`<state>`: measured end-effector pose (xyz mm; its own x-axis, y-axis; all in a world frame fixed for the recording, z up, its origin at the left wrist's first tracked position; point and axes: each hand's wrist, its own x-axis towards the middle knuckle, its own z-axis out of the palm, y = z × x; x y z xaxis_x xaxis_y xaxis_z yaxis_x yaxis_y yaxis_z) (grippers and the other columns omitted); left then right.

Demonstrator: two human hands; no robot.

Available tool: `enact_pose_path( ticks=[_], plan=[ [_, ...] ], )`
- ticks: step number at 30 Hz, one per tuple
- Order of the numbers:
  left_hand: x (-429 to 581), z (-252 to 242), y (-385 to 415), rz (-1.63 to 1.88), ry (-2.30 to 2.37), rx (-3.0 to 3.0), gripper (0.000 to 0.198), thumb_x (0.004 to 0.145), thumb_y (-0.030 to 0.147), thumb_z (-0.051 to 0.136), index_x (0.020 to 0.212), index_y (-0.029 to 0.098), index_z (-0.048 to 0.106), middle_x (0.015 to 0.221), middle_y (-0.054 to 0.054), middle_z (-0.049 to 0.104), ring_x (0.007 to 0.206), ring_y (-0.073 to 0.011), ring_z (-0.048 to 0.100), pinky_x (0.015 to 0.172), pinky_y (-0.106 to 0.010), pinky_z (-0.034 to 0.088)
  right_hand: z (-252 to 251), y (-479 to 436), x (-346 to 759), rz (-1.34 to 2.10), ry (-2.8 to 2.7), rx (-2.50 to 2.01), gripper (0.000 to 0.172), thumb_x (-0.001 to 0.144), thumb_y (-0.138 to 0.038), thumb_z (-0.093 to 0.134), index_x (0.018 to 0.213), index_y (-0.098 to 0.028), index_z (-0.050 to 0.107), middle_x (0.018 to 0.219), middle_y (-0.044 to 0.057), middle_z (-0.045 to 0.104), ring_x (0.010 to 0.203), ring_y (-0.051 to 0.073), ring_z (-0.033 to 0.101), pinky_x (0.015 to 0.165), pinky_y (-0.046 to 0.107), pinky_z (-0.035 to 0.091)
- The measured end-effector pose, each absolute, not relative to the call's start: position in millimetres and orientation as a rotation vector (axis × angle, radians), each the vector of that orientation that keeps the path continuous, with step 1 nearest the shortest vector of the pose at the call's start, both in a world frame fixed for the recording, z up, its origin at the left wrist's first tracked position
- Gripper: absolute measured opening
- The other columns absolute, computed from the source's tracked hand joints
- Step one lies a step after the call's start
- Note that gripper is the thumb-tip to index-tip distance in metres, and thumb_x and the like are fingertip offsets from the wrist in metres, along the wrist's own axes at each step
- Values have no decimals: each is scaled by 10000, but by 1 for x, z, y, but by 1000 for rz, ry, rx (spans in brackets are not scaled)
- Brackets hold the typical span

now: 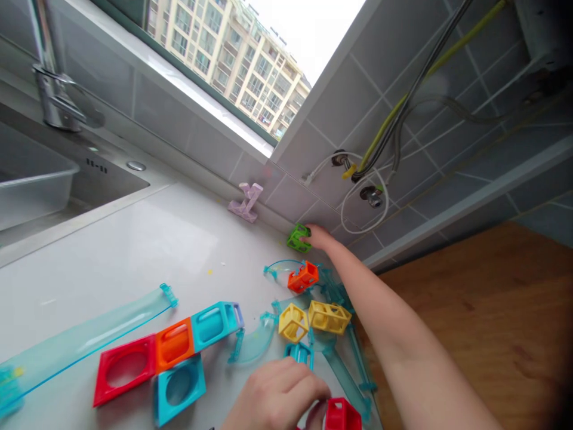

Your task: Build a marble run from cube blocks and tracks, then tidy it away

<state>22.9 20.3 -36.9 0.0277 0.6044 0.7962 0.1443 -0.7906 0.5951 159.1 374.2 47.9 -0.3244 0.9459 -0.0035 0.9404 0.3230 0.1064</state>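
Holding green block (294, 239) in right fingers (308, 240); long axis hard to tell.

Counting live on my feed: one left hand (277, 391), one right hand (319, 237), one green block (296, 240)! Two yellow pieces (329, 316), one red frame (106, 364), one orange frame (174, 344), two blue frames (165, 391)! One tap (54, 98), one window (224, 54); overlapping translucent tracks (98, 328) beat my tally!

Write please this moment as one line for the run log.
left hand: at red block, grip partly hidden | right hand: holding green block, near tiled wall | between hands: yellow blocks, orange block
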Motion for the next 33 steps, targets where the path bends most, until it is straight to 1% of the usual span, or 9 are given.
enact_pose_path(
  ticks=[3, 6, 9, 12, 16, 21, 24, 28, 33],
  plan=[
    [31, -43, 20, 1786, 811, 2025, 143, 907, 121, 509, 945, 226, 598, 704, -8, 671, 595, -147, 615, 540, -253, 452, 35, 370, 169, 254, 2448, 1880, 410, 839, -324, 799, 1193, -150, 687, 1252, 192, 699, 1205, 329, 624, 997, 415, 477],
    [28, -41, 16, 1568, 822, 2192, 90, 914, 162, 547, 937, 226, 605, 738, -4, 685, 639, -164, 634, 567, -277, 460, 33, 358, 175, 364, 2474, 1955, 532, 916, -369, 698, 1362, -102, 582, 1359, 243, 610, 1273, 350, 564, 1032, 452, 453],
    [19, -33, 11, 1396, 779, 2283, 49, 915, 208, 578, 936, 228, 617, 778, -3, 695, 676, -183, 636, 583, -304, 465, 45, 341, 182, 428, 2550, 1964, 549, 963, -383, 617, 1430, -108, 529, 1393, 219, 586, 1300, 325, 541, 1070, 430, 433],
    [11, -21, 6, 1235, 752, 2267, 81, 945, 251, 561, 973, 230, 634, 846, -19, 705, 751, -201, 647, 639, -322, 485, 65, 312, 191, 454, 2713, 1889, 403, 990, -349, 553, 1326, -136, 619, 1314, 166, 644, 1249, 280, 576, 1083, 389, 430],
    [7, -8, 2, 1107, 724, 2261, 143, 992, 275, 516, 1033, 233, 646, 907, -32, 709, 832, -210, 655, 720, -335, 506, 91, 251, 203, 345, 3036, 1669, 230, 947, -320, 603, 1075, -171, 721, 1043, 101, 724, 1015, 255, 665, 967, 379, 497],
    [6, -7, -1, 1129, 745, 2331, 196, 962, 312, 581, 1127, 219, 633, 1005, -57, 722, 899, -215, 666, 769, -337, 518, 115, 159, 197, -57, 3066, 1458, 201, 968, -315, 601, 1085, -204, 721, 958, 51, 740, 874, 206, 696, 814, 320, 528],
    [5, -6, -9, 1221, 766, 2408, 112, 950, 309, 594, 956, 211, 646, 829, -37, 712, 761, -199, 650, 661, -336, 482, 125, 118, 180, -298, 3014, 1287, 203, 979, -331, 612, 1103, -208, 715, 967, 48, 749, 851, 186, 702, 792, 292, 530],
    [4, 0, -28, 1278, 604, 2465, 269, 951, 371, 604, 730, 221, 575, 578, 8, 613, 546, -154, 578, 513, -337, 374, 132, 84, 148, -376, 2890, 1018, 234, 993, -354, 614, 1156, -208, 697, 1038, 64, 744, 925, 190, 699, 826, 288, 516],
    [-26, 14, -37, 1047, 585, 2571, 237, 968, 327, 631, 764, 214, 592, 656, 12, 671, 576, -151, 615, 538, -310, 406, 131, 48, 135, -251, 2536, 893, 190, 953, -378, 663, 1000, -202, 714, 962, 75, 746, 867, 244, 705, 720, 305, 489]
  ],
)
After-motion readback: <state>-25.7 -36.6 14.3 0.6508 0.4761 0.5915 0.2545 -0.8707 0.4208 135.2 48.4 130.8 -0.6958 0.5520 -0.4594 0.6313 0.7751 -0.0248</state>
